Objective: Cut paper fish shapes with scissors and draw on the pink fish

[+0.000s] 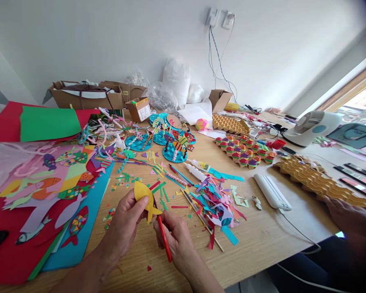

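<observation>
Near the front middle of the table, my left hand (126,219) pinches a yellow paper fish (142,196) between thumb and fingers, its tail pointing down and right. My right hand (175,234) grips red-handled scissors (164,240) just right of the fish. The blades run up beside the fish's tail and right edge, partly behind the paper, so I cannot tell how far apart they are. Small green paper strips (161,193) lie just beyond the fish. To the right of my right hand is a heap of colourful paper scraps (215,203).
Coloured sheets with paper fish (75,221) cover the left side. Glue bottles (197,171) and turquoise decorated discs (174,152) stand farther back. A white power bank (271,191), painted egg cartons (244,150) and a fan (308,126) are right. Another person's hand (338,213) touches a plain egg carton (320,181).
</observation>
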Demonstrator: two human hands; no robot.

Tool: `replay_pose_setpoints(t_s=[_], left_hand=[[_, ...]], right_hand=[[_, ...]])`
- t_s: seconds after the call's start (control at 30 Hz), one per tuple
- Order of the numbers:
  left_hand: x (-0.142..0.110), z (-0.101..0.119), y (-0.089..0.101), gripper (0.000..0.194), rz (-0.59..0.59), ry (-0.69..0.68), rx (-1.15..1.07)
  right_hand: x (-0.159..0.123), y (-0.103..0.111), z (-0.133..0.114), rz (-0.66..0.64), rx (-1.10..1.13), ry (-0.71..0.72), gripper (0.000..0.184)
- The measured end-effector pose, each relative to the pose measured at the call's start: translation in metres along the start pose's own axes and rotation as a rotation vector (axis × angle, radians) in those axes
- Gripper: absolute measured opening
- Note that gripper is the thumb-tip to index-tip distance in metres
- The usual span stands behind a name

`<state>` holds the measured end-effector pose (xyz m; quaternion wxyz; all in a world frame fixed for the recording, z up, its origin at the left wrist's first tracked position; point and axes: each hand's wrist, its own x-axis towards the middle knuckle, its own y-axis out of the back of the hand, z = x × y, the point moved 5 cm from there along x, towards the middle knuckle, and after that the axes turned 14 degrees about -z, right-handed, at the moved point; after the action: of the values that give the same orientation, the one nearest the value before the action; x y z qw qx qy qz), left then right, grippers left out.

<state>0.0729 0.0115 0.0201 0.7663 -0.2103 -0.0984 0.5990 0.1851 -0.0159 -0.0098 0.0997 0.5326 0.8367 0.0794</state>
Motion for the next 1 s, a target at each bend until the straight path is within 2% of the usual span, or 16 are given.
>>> replay_pose_setpoints(t_s=[0.2, 0.37, 1.0], left_hand=[[0.000, 0.001, 0.002, 0.013, 0.007, 0.009, 0.010], [0.000, 0.001, 0.000, 0.013, -0.032, 0.033, 0.026], [0.000, -0.004, 0.000, 0.011, -0.138, 0.096, 0.073]], right_hand=[[0.000, 0.002, -0.004, -0.014, 0.003, -0.001, 0.033], [-0.001, 0.002, -0.012, -0.090, 0.071, 0.002, 0.028], [-0.002, 0.003, -0.008, -0.069, 0.126, -0.023, 0.026]])
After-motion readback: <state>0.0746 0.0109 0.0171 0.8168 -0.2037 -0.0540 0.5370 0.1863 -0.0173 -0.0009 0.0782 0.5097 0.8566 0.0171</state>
